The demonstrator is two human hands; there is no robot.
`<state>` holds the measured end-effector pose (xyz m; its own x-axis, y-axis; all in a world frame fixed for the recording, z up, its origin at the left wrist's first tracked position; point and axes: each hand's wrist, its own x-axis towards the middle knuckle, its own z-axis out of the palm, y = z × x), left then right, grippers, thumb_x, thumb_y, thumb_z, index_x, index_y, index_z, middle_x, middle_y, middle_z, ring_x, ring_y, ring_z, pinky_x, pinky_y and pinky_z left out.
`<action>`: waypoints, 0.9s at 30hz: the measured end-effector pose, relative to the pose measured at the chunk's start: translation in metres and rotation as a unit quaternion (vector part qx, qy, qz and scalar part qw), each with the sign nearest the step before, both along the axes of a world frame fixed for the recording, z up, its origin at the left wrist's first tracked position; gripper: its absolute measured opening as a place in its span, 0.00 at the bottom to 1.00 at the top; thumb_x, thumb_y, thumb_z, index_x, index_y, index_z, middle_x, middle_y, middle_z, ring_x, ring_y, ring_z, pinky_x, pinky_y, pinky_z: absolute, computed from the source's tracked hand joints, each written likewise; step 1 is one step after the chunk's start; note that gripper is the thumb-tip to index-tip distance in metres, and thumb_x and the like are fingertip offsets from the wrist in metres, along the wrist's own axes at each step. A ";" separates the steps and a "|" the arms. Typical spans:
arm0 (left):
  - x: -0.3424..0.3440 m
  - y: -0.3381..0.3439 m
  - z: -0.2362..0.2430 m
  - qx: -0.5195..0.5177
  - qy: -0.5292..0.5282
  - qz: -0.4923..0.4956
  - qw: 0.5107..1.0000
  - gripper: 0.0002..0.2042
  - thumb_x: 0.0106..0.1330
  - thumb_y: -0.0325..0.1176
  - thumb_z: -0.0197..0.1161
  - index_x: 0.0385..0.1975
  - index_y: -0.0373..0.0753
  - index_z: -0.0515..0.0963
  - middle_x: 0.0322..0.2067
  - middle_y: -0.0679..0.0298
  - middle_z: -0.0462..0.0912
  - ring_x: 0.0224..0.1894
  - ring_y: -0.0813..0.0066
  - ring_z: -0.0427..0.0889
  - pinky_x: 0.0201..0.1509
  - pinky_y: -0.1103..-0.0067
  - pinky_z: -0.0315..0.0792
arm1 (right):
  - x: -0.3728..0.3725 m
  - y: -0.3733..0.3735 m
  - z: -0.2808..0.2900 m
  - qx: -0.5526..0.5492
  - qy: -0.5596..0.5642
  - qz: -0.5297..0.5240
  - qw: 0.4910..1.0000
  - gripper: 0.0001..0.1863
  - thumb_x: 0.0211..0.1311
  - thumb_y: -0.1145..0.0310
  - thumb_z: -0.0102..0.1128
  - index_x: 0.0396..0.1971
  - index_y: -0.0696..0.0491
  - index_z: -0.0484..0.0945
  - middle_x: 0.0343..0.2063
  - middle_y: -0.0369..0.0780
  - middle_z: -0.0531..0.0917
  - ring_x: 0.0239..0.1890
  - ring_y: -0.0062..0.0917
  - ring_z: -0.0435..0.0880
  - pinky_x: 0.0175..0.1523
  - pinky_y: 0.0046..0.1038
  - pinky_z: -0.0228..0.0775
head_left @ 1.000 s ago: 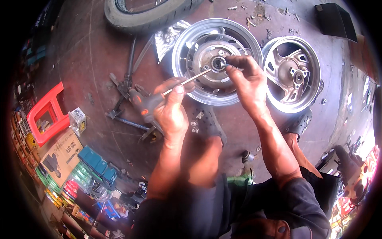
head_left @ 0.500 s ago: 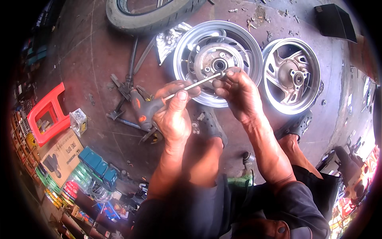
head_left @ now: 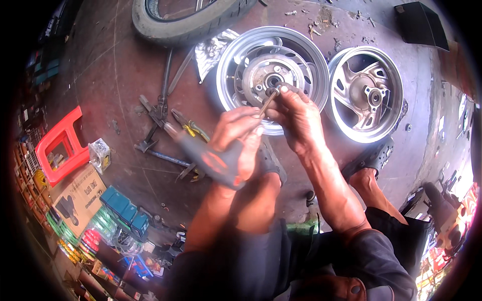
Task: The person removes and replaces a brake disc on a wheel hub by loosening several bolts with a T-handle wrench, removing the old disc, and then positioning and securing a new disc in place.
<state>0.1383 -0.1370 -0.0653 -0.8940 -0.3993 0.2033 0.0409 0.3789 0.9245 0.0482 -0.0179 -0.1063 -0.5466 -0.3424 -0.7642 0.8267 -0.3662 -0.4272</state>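
Fingers of the left hand (head_left: 236, 133) are wrapped round a T-handled tool (head_left: 213, 160), its grey and orange grip jutting out to the left and its thin shaft running up and away between thumb and fingertips; those of the right hand (head_left: 300, 120) are pinched together on a small round piece (head_left: 274, 92) at the shaft's tip. Tool and piece sit over the near part of a silver wheel (head_left: 258, 65), just below its hub, though whether the tip touches the wheel cannot be told. The grip's outer end points toward yellow-handled pliers (head_left: 191, 128) and a dark metal stand (head_left: 163, 100), with a strip of floor showing between the stand and a red plastic frame (head_left: 63, 145) farther left. To the right, a second wheel (head_left: 361, 95) sits so close that the two rims meet in the view; beyond the first, a tyre (head_left: 191, 30) and a crinkled silver sheet (head_left: 213, 52) border its upper left. Beneath everything lies a dark reddish floor (head_left: 115, 100) with scattered debris, a cardboard box (head_left: 78, 200) and teal case (head_left: 123, 210) at lower left, and a black box (head_left: 422, 27) at upper right.
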 end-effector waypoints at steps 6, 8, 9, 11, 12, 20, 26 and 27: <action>-0.010 0.003 -0.032 -0.009 0.005 0.045 0.999 0.09 0.62 0.21 0.59 0.41 0.33 0.76 0.43 0.52 0.79 0.46 0.60 0.80 0.48 0.72 0.76 | 0.003 -0.017 0.009 0.056 0.117 0.038 0.991 0.27 0.68 0.69 0.50 0.64 0.66 0.60 0.43 0.47 0.81 0.40 0.25 0.83 0.43 0.24 0.76; -0.015 0.000 -0.039 0.015 0.008 0.047 0.999 0.09 0.62 0.21 0.59 0.42 0.33 0.75 0.43 0.53 0.79 0.46 0.60 0.80 0.49 0.72 0.75 | 0.001 -0.018 0.007 0.051 0.129 0.043 0.989 0.28 0.68 0.70 0.50 0.64 0.66 0.60 0.43 0.48 0.81 0.40 0.26 0.83 0.43 0.24 0.76; -0.017 -0.001 -0.042 0.040 0.011 0.048 0.998 0.09 0.63 0.21 0.59 0.42 0.33 0.75 0.43 0.53 0.78 0.46 0.61 0.79 0.49 0.72 0.75 | 0.000 -0.016 0.005 0.073 0.143 0.074 0.984 0.28 0.68 0.70 0.50 0.64 0.66 0.59 0.43 0.48 0.81 0.40 0.26 0.83 0.43 0.25 0.76; -0.023 -0.004 -0.043 0.029 0.007 0.052 0.998 0.08 0.63 0.22 0.59 0.41 0.33 0.76 0.43 0.53 0.79 0.46 0.62 0.79 0.50 0.72 0.74 | -0.001 -0.016 0.000 0.095 0.157 0.105 0.977 0.28 0.68 0.70 0.49 0.64 0.66 0.58 0.44 0.48 0.81 0.40 0.27 0.83 0.43 0.25 0.77; -0.025 -0.005 -0.044 0.043 -0.007 0.056 0.997 0.07 0.63 0.22 0.59 0.40 0.33 0.77 0.42 0.54 0.79 0.46 0.62 0.79 0.50 0.72 0.74 | -0.002 -0.016 -0.002 0.090 0.153 0.107 0.978 0.28 0.68 0.70 0.49 0.65 0.67 0.58 0.44 0.48 0.81 0.40 0.27 0.83 0.43 0.25 0.77; -0.038 -0.006 -0.046 0.088 -0.043 0.069 0.993 0.06 0.62 0.24 0.61 0.38 0.31 0.78 0.41 0.54 0.80 0.45 0.64 0.80 0.50 0.73 0.72 | -0.008 -0.014 -0.001 0.078 0.137 0.073 0.985 0.28 0.67 0.70 0.51 0.64 0.65 0.60 0.43 0.47 0.81 0.38 0.27 0.84 0.42 0.25 0.77; -0.055 -0.020 -0.034 0.029 -0.095 0.034 0.994 0.06 0.65 0.25 0.61 0.40 0.31 0.78 0.33 0.63 0.81 0.32 0.80 0.77 0.38 0.83 0.71 | -0.003 0.021 -0.016 0.335 0.358 -0.037 0.871 0.24 0.62 0.71 0.60 0.58 0.61 0.69 0.49 0.46 0.77 0.45 0.25 0.78 0.49 0.24 0.71; -0.062 -0.019 -0.027 0.016 -0.110 0.016 0.994 0.06 0.65 0.25 0.61 0.40 0.32 0.78 0.30 0.64 0.81 0.30 0.81 0.76 0.36 0.84 0.70 | -0.007 0.025 -0.025 0.339 0.357 -0.040 0.869 0.24 0.62 0.71 0.60 0.58 0.61 0.69 0.49 0.46 0.77 0.45 0.25 0.78 0.49 0.24 0.71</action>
<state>0.0766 -0.1560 -0.0926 -0.9023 -0.4311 -0.0084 -0.1748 0.3478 0.9211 0.0408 0.0071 -0.1311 -0.9660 0.1159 -0.2311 0.2451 0.1262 -0.9612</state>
